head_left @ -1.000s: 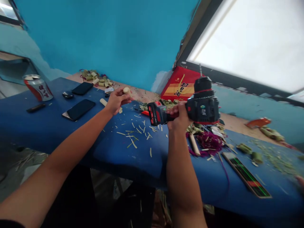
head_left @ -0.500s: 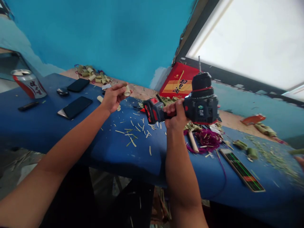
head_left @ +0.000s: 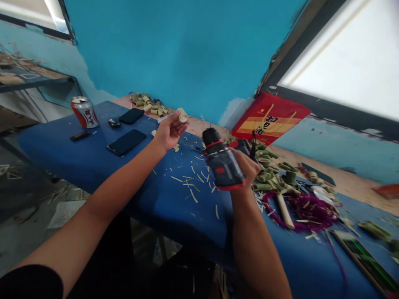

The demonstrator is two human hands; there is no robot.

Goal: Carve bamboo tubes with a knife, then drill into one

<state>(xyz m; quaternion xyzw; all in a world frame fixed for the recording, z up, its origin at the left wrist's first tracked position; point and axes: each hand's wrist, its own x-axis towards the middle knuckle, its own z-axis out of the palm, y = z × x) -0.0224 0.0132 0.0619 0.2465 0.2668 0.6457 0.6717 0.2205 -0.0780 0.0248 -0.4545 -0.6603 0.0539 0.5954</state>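
Observation:
My left hand (head_left: 168,132) is raised above the blue table (head_left: 93,162), palm up, its fingertips pinching a short pale bamboo tube (head_left: 182,115). My right hand (head_left: 247,166) grips a black and red cordless drill (head_left: 222,162), which is tilted with its chuck aimed up and left toward the tube. A gap separates the drill's nose from the tube. Pale bamboo shavings (head_left: 191,180) litter the table below both hands.
Two dark phones (head_left: 126,142) (head_left: 131,115), a red can (head_left: 84,112) and a small dark object lie at the left. Cut bamboo pieces (head_left: 149,104) pile at the back. A red box (head_left: 269,118), green bamboo rings (head_left: 271,174), purple cord (head_left: 307,209) and a stick sit at right.
The drill has swung from bit-upward to pointing left toward the tube. My left hand has turned palm up, still holding the tube. The view has shifted so everything sits further right.

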